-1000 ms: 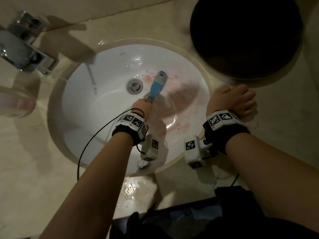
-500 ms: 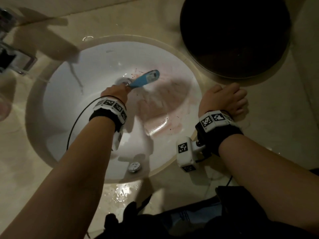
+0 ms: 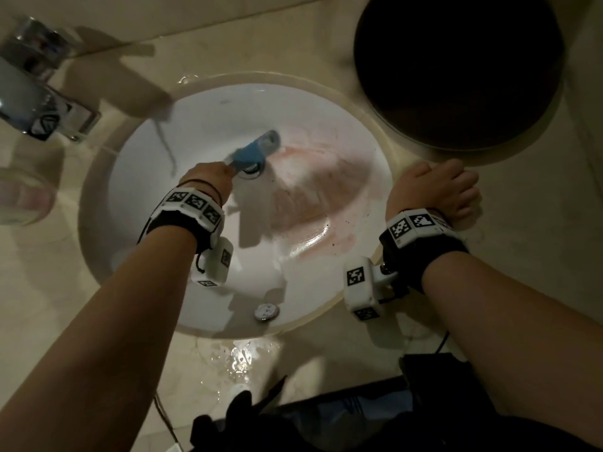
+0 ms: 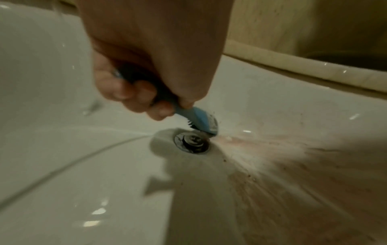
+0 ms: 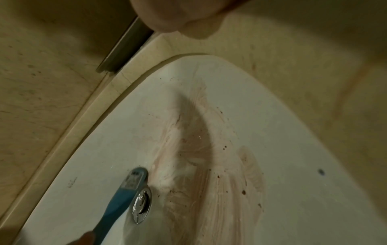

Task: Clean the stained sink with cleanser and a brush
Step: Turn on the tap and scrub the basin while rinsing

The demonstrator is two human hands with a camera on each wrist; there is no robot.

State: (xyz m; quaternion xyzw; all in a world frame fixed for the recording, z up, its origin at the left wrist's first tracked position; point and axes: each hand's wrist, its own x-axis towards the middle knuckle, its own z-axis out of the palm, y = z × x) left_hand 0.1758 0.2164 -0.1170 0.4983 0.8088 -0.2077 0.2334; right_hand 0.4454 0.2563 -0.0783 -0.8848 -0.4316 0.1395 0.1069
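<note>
Sink [image 3: 202,132] smeared pink beside drain [image 4: 191,140].

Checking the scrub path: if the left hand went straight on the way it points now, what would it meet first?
Probably the drain. The left hand holds the blue brush angled down, its bristles at the drain's far edge; past it lies the pink stain. Depth is unclear.

brush [image 3: 257,151] motion-blurred, faucet [image 3: 36,93] cut off, right hand [image 5: 182,16] cropped

Head view: you look steeply down on the whole sink [image 3: 98,197].
Left wrist: close, low inside the basin, facing the drain [image 4: 191,142].
Right wrist: from the rim, looking across.
Shared: drain, pink stain [image 5: 194,157].
</note>
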